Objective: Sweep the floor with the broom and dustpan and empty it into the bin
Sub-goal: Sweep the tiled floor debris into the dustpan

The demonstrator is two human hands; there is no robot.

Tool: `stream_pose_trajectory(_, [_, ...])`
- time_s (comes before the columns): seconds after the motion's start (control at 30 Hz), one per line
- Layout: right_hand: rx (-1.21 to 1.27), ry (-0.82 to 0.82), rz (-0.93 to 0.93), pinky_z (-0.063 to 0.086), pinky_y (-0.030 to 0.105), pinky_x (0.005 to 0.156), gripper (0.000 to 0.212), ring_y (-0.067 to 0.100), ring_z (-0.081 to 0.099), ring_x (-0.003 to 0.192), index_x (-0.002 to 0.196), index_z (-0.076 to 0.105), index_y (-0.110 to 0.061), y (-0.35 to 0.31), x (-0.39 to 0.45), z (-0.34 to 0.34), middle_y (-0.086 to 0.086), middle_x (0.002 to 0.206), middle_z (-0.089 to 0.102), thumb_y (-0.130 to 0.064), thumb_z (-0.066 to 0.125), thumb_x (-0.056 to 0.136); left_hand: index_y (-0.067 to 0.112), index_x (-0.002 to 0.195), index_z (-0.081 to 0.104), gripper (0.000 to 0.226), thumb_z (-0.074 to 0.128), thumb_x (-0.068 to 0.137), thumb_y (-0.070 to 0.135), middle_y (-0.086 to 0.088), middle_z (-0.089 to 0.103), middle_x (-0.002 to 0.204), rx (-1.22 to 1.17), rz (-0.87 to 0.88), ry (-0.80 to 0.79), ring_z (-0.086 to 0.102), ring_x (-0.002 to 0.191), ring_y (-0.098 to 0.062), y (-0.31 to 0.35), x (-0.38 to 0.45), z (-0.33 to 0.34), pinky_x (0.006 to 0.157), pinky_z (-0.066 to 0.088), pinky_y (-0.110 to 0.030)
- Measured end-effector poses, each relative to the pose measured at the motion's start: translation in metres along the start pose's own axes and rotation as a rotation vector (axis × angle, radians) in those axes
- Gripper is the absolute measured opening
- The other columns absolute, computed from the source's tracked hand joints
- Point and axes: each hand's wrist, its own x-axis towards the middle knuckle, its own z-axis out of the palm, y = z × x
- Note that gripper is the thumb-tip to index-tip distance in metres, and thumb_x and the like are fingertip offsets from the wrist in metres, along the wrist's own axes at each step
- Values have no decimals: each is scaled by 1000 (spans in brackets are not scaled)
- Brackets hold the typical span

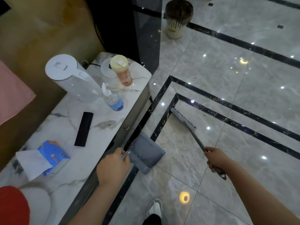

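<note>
While left hand (113,166) holds dustpan (146,153), bin (177,18) stands apart.

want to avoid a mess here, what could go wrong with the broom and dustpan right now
The dustpan, gripped by the left hand, hangs close to the table edge and could knock it, spilling any contents. The broom, held by the right hand, works one-handed, so dirt may scatter. The bin stands far off, so a tilted pan might spill on the way.

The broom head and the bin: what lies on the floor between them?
In the head view, only bare tiles with black border strips lie between the broom head and the bin.
</note>
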Motion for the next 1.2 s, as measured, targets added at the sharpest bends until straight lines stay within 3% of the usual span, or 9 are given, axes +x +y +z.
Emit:
stream_pose_trajectory(0.1, [-72,-84,16,35,24,43,47,19,39,47,145,35,-14,-2,6,17,8,62,42,-8,35,98,11,78,69,13,72,74,22,-13,63,50,9,9,34,56,42,-27,4,5,0,39,19,-14])
stream_pose_trajectory(0.3, [-185,-234,59,31,21,41,46,12,34,37,142,38,-20,1,-18,23,5,59,38,-10,31,98,9,81,68,17,69,77,25,-15,66,57,7,15,29,61,49,-32,6,4,-4,44,33,-24])
stream_pose_trajectory(0.4, [-159,-320,133,28,18,39,44,9,30,36,141,39,-25,4,-37,18,4,59,37,-13,32,99,11,95,66,24,59,84,31,-14,70,71,3,2,-6,65,63,-33,7,3,-7,48,38,-27])
stream_pose_trajectory(0.5, [-101,-364,162,27,17,38,43,7,30,35,138,43,-28,9,-55,12,3,56,37,-13,35,99,10,95,66,24,58,85,31,-14,70,72,-12,0,-19,65,63,-32,5,1,-11,48,37,-27])
stream_pose_trajectory(0.83, [39,-74,-3,31,18,35,45,12,35,36,143,39,-23,4,-54,-17,7,57,40,-13,39,99,6,88,68,20,64,82,25,-17,68,64,-43,7,-38,63,56,-33,1,-3,-11,46,38,-26])
stream_pose_trajectory(1.03, [153,17,6,34,19,36,46,17,40,44,144,37,-20,40,-40,-16,9,60,44,-14,40,98,9,93,67,23,58,86,29,-19,69,75,-42,-23,-14,64,68,-34,2,-10,-14,58,50,-35])
stream_pose_trajectory(1.2, [248,68,50,33,20,39,47,19,40,43,144,37,-16,89,-36,-20,10,59,44,-12,37,98,13,100,65,26,52,89,33,-20,68,82,-27,-50,-32,60,75,-37,10,-16,-17,63,43,-33])
